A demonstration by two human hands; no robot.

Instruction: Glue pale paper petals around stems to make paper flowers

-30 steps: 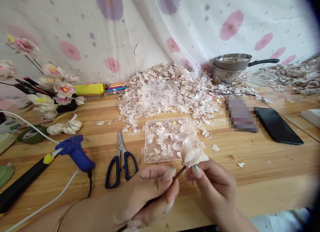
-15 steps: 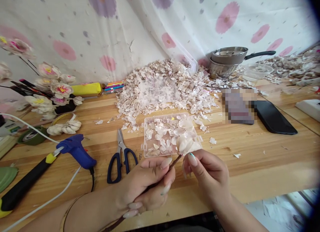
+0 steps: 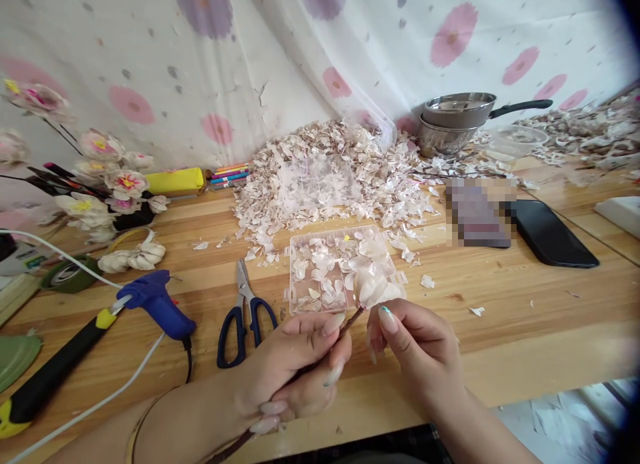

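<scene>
A brown stem [image 3: 351, 322] runs through my left hand [image 3: 305, 364], whose fingers are wrapped round it. At the stem's upper end is a pale whitish flower [image 3: 369, 287], over the near right corner of a clear compartment box [image 3: 306, 303] with loose petals in it. My right hand [image 3: 420, 344] is just right of the flower's base, thumb and fingers pressed together at the edge of a pale petal. How firmly they grip it is hard to make out. Scissors [image 3: 243, 287] with dark blue handles lie left of my left hand.
A blue glue gun [image 3: 157, 304] with a white cord lies at the left, near finished flowers [image 3: 125, 183]. Dried petals [image 3: 270, 184] are heaped at the back around a clear tray [image 3: 320, 181]. Pans [image 3: 457, 117] and a black phone [image 3: 553, 234] are at the right.
The view has shifted very slightly, so things on the table appear a little further right. Both hands hold nearly the same pose around the stem and flower.
</scene>
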